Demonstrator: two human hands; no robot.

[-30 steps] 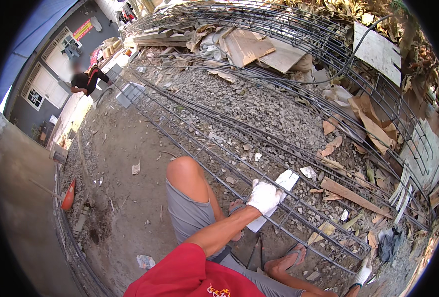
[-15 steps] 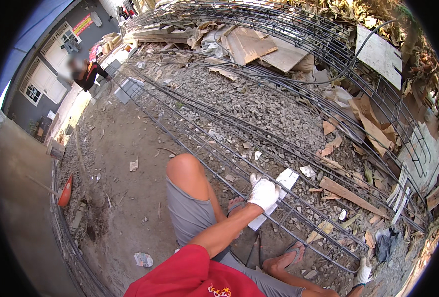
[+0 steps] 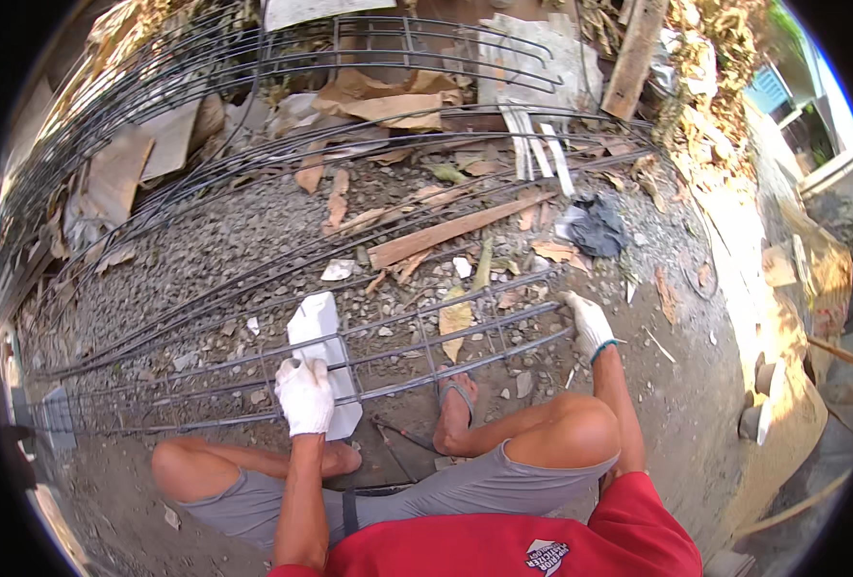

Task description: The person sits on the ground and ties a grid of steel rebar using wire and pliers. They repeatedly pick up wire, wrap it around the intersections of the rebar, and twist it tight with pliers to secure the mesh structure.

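A long rebar cage (image 3: 417, 387) of dark steel bars joined by ties runs across in front of my knees. My left hand (image 3: 304, 396), in a white knit glove, has its fingers curled round the cage's bars. Beneath the cage, beside that hand, lies a white block (image 3: 313, 322). My right hand (image 3: 591, 325), gloved too, is at the cage's right-hand end with its fingers closed at the bar tips. A dark long-handled tool (image 3: 388, 444) lies on the ground between my feet.
Loose long bars (image 3: 253, 279) lie on gravel beyond the cage, near a wooden plank (image 3: 455, 231). Another rebar cage (image 3: 378, 53) stretches along the back. A dark crumpled plastic bag (image 3: 597, 228) sits past my right hand. A pale block (image 3: 59, 418) shows far left under the bars.
My view has swung to the right, towards the cage's near end. My left hand still grips the cage by the white block; my right hand remains at the bar ends, now more fully seen.
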